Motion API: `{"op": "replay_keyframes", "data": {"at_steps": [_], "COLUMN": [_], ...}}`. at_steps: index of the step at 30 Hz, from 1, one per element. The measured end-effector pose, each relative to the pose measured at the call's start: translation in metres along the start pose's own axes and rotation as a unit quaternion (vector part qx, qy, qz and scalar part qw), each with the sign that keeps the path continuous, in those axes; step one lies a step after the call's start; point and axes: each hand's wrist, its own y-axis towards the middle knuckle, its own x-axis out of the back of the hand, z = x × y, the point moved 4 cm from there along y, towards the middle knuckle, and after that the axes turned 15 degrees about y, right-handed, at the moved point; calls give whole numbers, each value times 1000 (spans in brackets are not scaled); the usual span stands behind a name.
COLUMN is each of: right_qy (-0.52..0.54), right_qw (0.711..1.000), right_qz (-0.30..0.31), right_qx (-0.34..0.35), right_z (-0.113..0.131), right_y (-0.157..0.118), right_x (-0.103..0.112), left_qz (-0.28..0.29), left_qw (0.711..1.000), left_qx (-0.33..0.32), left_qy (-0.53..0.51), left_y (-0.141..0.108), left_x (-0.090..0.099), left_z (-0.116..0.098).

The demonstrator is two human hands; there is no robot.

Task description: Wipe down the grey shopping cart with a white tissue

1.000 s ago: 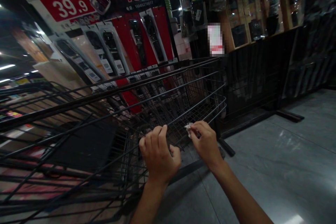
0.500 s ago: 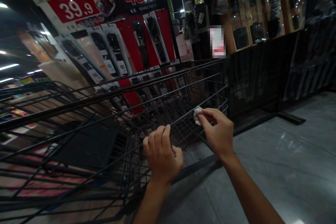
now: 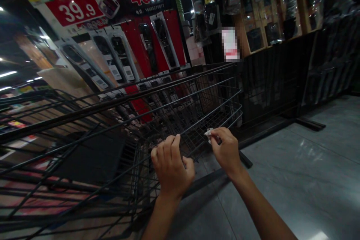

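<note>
A black wire shopping cart [image 3: 112, 101] spans the left and middle of the head view, tilted in the picture. My left hand [image 3: 173, 167] is closed around a wire bar at the cart's near side, its fingertips curled over the metal. To the right, my right hand [image 3: 225, 148] pinches a small crumpled white cloth or tissue [image 3: 209, 135] between thumb and fingers, beside the cart's wire side. Whether the white piece touches a wire is not clear.
Packaged belts [image 3: 122, 54] hang on a red display behind the cart, under a price sign [image 3: 75, 5]. More wrapped goods [image 3: 254, 26] hang at the upper right. A black rack foot [image 3: 311, 124] rests on the grey tiled floor [image 3: 295, 172].
My right hand has moved down and slightly left with the white piece in it. My left hand keeps its hold on the cart. The view has shifted slightly.
</note>
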Motion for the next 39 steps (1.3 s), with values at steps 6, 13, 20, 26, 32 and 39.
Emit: {"op": "replay_keyframes", "data": {"at_steps": [6,13,20,26,32,39], "right_qy": [-45,24,69,79,65,30], "right_qw": [996,990,989,985,990,993], "right_qz": [28,-110,-132,-108,-67,-55], "right_qx": [-65,-81,4,107,110,98], "right_z": [-17,5,33,58,58,69], "right_y": [-9,14,31,64,53,32], "right_x": [9,39,38,19,8,14], "left_qz": [-8,-2,-10,-34,-56,-71], "left_qw": [1000,999,997,995,993,995], "left_qx": [0,-28,-66,-83,-97,-73], "left_qy": [3,-17,-32,-45,-31,-3], "left_y": [0,-2,-11,-20,-31,-42], "left_x": [2,2,3,11,14,21], "left_z": [-1,9,24,38,55,61]}}
